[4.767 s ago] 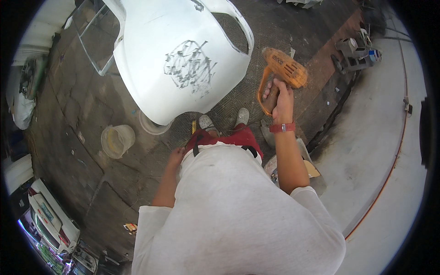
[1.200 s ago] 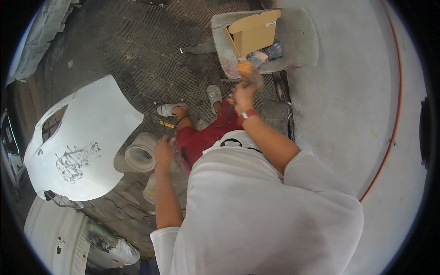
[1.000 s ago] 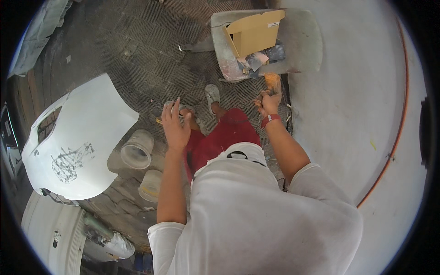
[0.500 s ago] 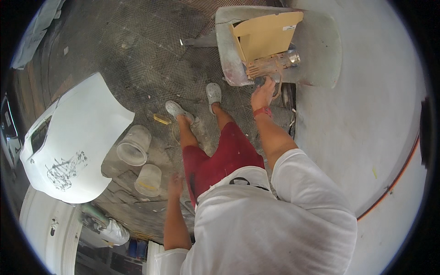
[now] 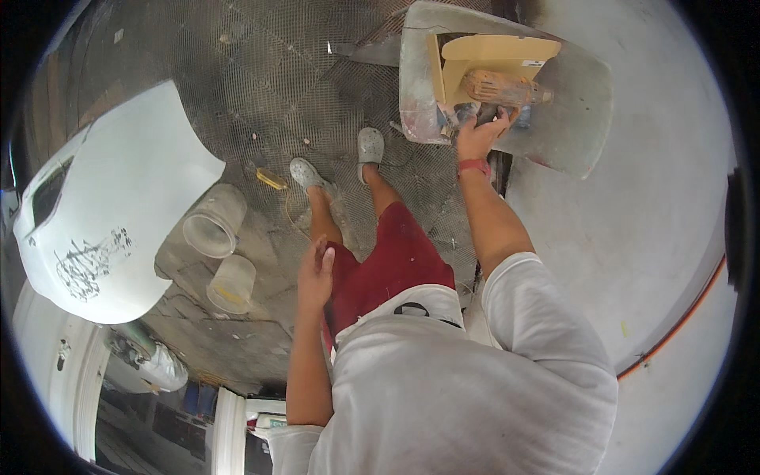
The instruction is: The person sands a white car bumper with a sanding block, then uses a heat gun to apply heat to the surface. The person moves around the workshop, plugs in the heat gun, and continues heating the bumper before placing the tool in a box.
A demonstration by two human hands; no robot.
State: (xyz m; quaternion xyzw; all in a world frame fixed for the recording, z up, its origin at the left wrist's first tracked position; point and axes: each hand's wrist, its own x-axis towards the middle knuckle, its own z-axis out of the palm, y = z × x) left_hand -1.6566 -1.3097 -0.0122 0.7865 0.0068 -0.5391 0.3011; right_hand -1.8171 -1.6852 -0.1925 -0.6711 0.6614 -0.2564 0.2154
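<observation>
My right hand [image 5: 480, 138], with a red band at its wrist, is closed around the dark handle of a dusty orange heat gun [image 5: 497, 87]. The tool's ribbed body lies sideways in front of an opened cardboard box [image 5: 483, 54], its narrow end to the right. My fingers partly hide the handle. Box and tool are over a worn grey, rounded panel-like surface [image 5: 574, 119]; whether the tool still touches it I cannot tell. Beside my left thigh hangs my left hand [image 5: 316, 273], empty, fingers loosely apart.
A white car bumper-like panel [image 5: 127, 214] with black scribbles stands at the left. Two translucent buckets [image 5: 215, 223] and a yellow block [image 5: 271, 178] are on the patterned floor mat [image 5: 261, 87]. A large pale surface [image 5: 633, 237] borders the right side.
My right hand and the heat gun have shifted up and right, and the tool now overlaps the box more. My left hand has risen slightly beside the thigh. The whole view has shifted.
</observation>
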